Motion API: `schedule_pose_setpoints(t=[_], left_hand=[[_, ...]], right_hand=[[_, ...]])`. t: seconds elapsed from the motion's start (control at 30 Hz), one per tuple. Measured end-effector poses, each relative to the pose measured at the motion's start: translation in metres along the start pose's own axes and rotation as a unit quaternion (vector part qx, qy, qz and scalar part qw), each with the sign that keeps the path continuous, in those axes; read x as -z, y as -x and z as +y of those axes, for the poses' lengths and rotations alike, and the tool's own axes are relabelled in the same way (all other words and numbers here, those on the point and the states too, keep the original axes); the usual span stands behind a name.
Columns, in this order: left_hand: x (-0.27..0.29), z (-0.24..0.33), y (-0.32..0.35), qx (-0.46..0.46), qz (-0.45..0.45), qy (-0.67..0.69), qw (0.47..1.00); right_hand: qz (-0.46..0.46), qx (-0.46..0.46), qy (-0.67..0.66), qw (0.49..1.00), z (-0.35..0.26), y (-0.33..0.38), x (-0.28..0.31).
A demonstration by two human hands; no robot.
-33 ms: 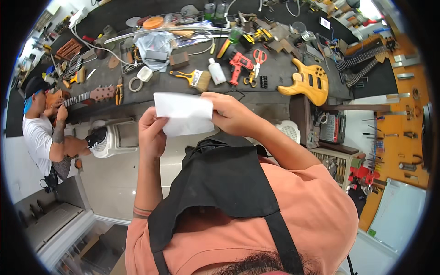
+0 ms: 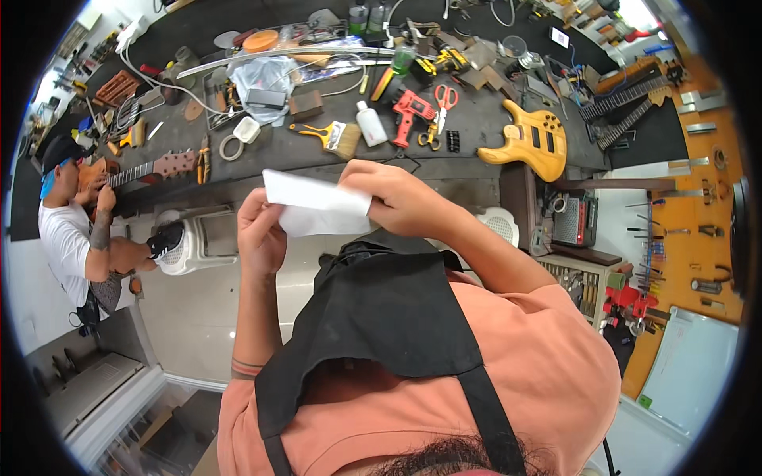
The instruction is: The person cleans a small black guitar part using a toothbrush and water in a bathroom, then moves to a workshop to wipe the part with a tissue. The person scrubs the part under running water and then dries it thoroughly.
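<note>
A white sheet (image 2: 321, 220), which looks like paper, is stretched between my hands in front of the workbench edge. It is creased lengthwise, and its upper flap is smeared by motion. My left hand (image 2: 260, 230) pinches the left end between thumb and fingers. At the right end my right hand (image 2: 397, 197) is closed on the sheet, its fingers bent over the top edge. Just beyond the sheet, on the bench, lie a paintbrush (image 2: 337, 140) with a yellow handle and a white bottle (image 2: 371, 124).
On the dark workbench (image 2: 262, 163) lie a red power tool (image 2: 409, 115), scissors (image 2: 441, 111), a tape roll (image 2: 232, 147) and a yellow guitar body (image 2: 536, 143). A co-worker (image 2: 71, 230) at the left handles a guitar (image 2: 139, 170). White stools (image 2: 190, 242) stand below the bench.
My right hand's fingers have moved left along the top edge of the sheet. The upper flap tilts down more toward the right. My left hand has hardly moved.
</note>
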State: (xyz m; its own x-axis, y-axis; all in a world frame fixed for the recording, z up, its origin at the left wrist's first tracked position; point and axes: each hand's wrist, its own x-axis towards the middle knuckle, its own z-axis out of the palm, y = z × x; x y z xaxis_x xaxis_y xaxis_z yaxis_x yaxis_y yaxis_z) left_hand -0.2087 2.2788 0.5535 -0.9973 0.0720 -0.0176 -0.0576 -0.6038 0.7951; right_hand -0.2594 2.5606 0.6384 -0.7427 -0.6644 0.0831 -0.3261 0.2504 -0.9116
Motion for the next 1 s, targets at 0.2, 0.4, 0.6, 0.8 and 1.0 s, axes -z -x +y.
schedule_pose_setpoints(t=[0.2,0.4,0.6,0.8,1.0], left_hand=[[-0.078,-0.064,-0.02,0.092,-0.025,0.179,0.979],[-0.116,-0.166,-0.052,0.204,0.033,0.217,0.954],[-0.138,-0.304,-0.101,0.151,0.172,0.087,0.969],[-0.091,-0.353,-0.101,-0.012,0.29,0.066,0.955],[-0.054,-0.415,-0.095,-0.125,0.333,0.069,0.932]], right_hand=[[-0.04,0.098,0.121,0.987,0.026,0.029,0.058],[-0.14,0.079,0.143,0.977,0.124,0.049,0.149],[-0.117,-0.077,-0.017,0.99,0.242,0.056,0.23],[-0.032,-0.088,0.445,0.891,0.393,0.092,0.227],[-0.051,-0.056,0.478,0.875,0.438,0.118,0.196]])
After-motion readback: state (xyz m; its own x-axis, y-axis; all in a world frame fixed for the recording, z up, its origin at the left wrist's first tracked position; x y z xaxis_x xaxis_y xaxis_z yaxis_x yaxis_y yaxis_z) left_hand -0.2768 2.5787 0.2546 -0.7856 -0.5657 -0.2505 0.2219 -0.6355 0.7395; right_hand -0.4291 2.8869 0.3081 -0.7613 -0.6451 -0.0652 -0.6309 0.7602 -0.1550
